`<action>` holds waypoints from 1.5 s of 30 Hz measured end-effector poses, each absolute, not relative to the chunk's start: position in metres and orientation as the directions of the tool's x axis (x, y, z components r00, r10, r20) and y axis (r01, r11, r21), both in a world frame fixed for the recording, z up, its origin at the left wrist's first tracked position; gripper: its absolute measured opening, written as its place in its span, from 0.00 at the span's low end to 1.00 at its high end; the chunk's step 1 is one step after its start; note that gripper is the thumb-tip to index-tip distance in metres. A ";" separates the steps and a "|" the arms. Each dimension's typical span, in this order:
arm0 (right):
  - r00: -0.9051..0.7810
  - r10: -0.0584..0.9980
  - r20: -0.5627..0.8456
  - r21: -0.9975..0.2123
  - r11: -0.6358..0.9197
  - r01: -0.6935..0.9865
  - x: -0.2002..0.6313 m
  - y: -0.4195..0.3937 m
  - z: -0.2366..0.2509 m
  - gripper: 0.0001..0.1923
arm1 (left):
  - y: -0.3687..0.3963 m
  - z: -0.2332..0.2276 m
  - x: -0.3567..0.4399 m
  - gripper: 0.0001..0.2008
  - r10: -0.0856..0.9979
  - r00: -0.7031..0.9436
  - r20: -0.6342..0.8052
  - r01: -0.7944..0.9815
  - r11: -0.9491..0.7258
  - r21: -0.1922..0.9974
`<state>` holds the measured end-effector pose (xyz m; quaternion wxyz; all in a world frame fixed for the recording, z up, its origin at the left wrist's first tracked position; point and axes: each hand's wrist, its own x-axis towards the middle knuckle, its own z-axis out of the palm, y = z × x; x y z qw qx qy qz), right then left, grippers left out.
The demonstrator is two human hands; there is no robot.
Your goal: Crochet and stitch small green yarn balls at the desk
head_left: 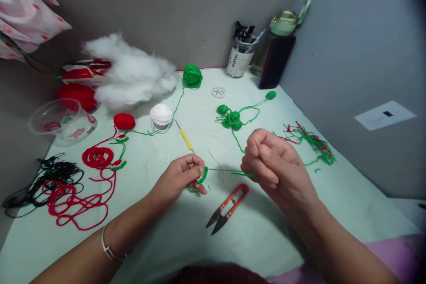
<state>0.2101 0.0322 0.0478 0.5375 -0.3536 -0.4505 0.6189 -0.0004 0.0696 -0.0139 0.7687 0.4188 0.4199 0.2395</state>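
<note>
Here, pale tablecloth (159,239) beneath hands (179,175); grey walls (199,4).

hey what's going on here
A person's left hand pinches a small green-edged crochet piece. A green strand stretches from it toward the raised right hand, which pinches a thin needle-like tool. Orange-handled snips lie on the table between the forearms; a yellow-handled hook lies beyond the left hand.

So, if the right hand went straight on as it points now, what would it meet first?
Likely the green strand, then the green bundle; the right hand may be raised, so depth is unclear.
</note>
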 end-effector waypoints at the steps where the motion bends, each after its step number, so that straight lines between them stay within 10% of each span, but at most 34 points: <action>1: -0.149 0.987 0.051 -0.939 -0.003 -0.343 0.212 0.032 0.048 0.10 | 0.070 -0.014 -0.001 0.10 0.713 0.543 -0.443 -0.027 0.542 0.840; 11: -0.362 0.932 -0.006 -0.948 0.110 0.299 0.201 0.035 0.024 0.11 | 0.066 -0.008 -0.002 0.10 0.635 0.691 -0.344 -0.193 0.622 0.759; 21: -0.194 0.981 -0.007 -0.907 0.076 0.414 0.195 0.037 0.013 0.05 | 0.062 -0.015 0.000 0.17 0.806 0.532 -0.258 -0.149 0.389 0.909; 27: -0.282 0.959 -0.025 -0.968 0.047 0.245 0.199 0.040 0.018 0.08 | 0.062 -0.017 0.000 0.12 0.877 0.430 -0.216 -0.072 0.272 0.960; 34: 0.025 0.992 0.123 -0.991 0.121 0.062 0.209 0.042 0.025 0.14 | 0.063 -0.015 0.004 0.15 0.896 0.355 -0.266 -0.094 0.317 0.944; 45: -0.198 0.896 0.398 -0.728 0.440 0.526 0.210 0.041 0.012 0.07 | 0.067 -0.014 0.000 0.15 0.903 0.332 -0.274 -0.059 0.310 0.949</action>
